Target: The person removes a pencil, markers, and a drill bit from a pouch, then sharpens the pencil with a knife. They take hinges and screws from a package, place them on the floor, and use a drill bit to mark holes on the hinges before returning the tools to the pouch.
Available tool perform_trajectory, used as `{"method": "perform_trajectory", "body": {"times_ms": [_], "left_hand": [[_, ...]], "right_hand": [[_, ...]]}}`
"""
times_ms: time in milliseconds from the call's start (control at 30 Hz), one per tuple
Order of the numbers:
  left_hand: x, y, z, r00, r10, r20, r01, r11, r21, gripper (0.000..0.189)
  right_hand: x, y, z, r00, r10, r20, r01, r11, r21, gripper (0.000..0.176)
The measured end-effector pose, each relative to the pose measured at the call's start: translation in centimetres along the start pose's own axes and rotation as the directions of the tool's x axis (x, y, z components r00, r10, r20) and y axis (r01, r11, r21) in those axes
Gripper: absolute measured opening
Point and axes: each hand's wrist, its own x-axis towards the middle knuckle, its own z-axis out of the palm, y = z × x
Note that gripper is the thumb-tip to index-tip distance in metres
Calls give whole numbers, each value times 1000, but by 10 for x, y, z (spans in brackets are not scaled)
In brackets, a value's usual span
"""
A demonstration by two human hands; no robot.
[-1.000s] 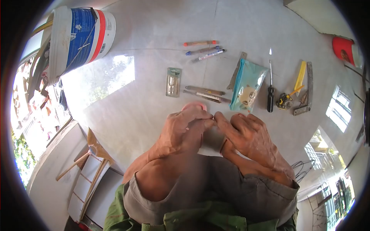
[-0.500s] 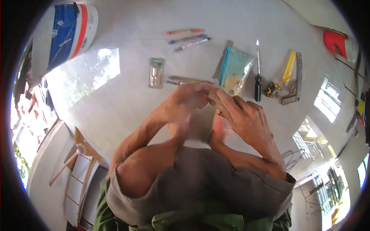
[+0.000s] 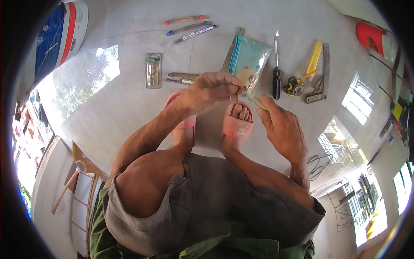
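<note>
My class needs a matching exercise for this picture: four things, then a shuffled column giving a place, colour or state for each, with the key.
1. screwdriver
2. sandals
3. slim pale object
4. zip pouch

A. held in the right hand
B. light blue, partly see-through
C. black-handled
D. pink, open-toed

Pairs: 1-C, 2-D, 3-A, 4-B
</note>
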Motion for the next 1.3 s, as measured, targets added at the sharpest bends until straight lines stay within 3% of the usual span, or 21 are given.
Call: {"method": "perform_trajectory", "body": {"times_ms": [100,200,300,400,467,600,667,700,733,833,867,967,1067,1167,1200,1300], "left_hand": [[-2,11,-1,999,51,8,-52,981,187,21],[-7,22,3,996,86,3,-81,919,385,20],[-12,21,9,992,126,11,-119,895,430,17],[-16,22,13,983,184,24,-172,855,490,14],[-18,26,17,978,208,4,-170,789,590,11],[-21,25,13,967,229,-110,-132,824,551,12],[-25,32,13,947,281,-157,-150,818,556,13],[-26,33,7,927,323,-191,-171,818,549,15],[-26,32,1,904,362,-228,-191,819,542,16],[-23,32,1,861,447,-241,-253,789,560,19],[-24,33,0,850,472,-234,-271,772,575,20],[-24,34,6,865,444,-234,-300,831,469,18],[-24,40,8,881,398,-256,-233,836,497,12],[-24,45,8,828,472,-303,-246,790,561,14],[-21,41,10,834,460,-304,-258,813,522,14],[-29,40,4,846,427,-320,-278,865,418,18]], "right_hand": [[-1,9,15,995,94,44,-104,937,334,23],[1,17,37,997,58,-60,-22,876,481,21],[5,10,39,996,33,-80,15,841,540,22],[10,12,44,980,-71,-184,155,857,491,22],[11,8,38,991,-55,-122,111,847,520,22],[15,15,44,989,-72,-125,133,793,594,19],[22,46,51,998,-56,-18,35,318,947,22],[25,59,50,997,-70,25,-23,29,999,24],[27,60,49,999,5,45,-40,-384,923,30],[27,46,51,983,-75,171,-186,-439,879,30],[30,50,56,989,-97,110,-145,-541,829,26],[36,42,45,997,63,45,-9,-489,873,29],[39,32,45,995,-97,34,-71,-404,912,34],[43,39,23,980,28,-197,197,-263,944,38],[43,41,14,970,100,-223,242,-275,930,42],[44,42,24,968,249,-40,100,-234,967,40]]}}
